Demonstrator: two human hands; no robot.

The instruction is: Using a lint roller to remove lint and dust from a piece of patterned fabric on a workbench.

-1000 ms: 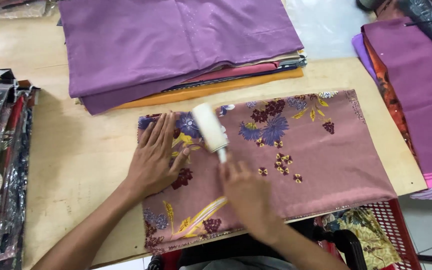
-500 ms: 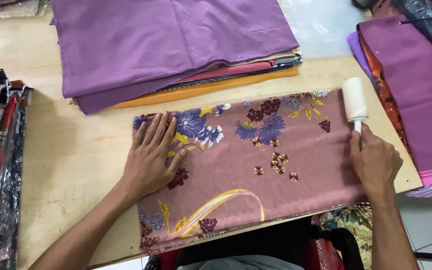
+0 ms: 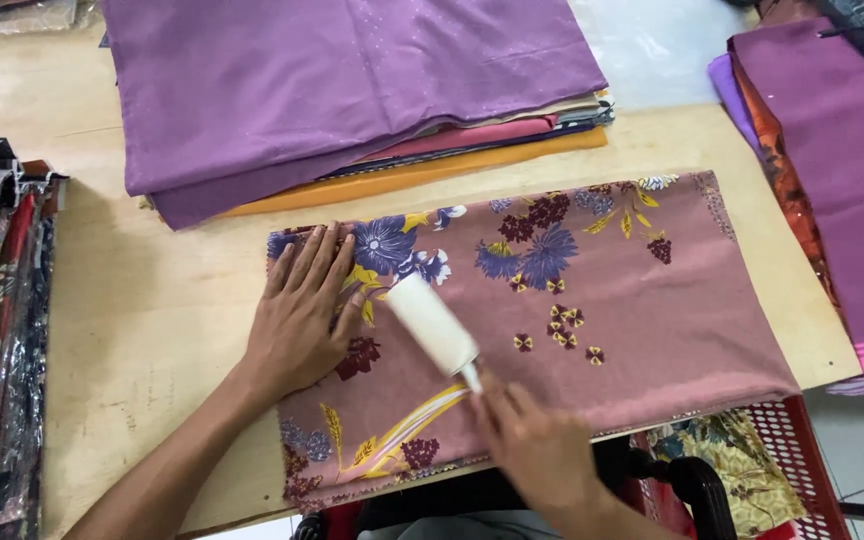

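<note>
White lint roller (image 3: 432, 323) lies tilted on the floral pink cloth (image 3: 592, 300), just beside the left hand (image 3: 302, 315) — its fingers spread flat on the cloth's left end. Right hand (image 3: 537, 450) — fingers wrapped round the roller's handle, blurred. Cloth folded flat on the wooden surface (image 3: 162, 300).

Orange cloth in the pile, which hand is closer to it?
Left. The left hand lies flat just below the orange cloth; the right hand is further down, holding the lint roller.
</note>
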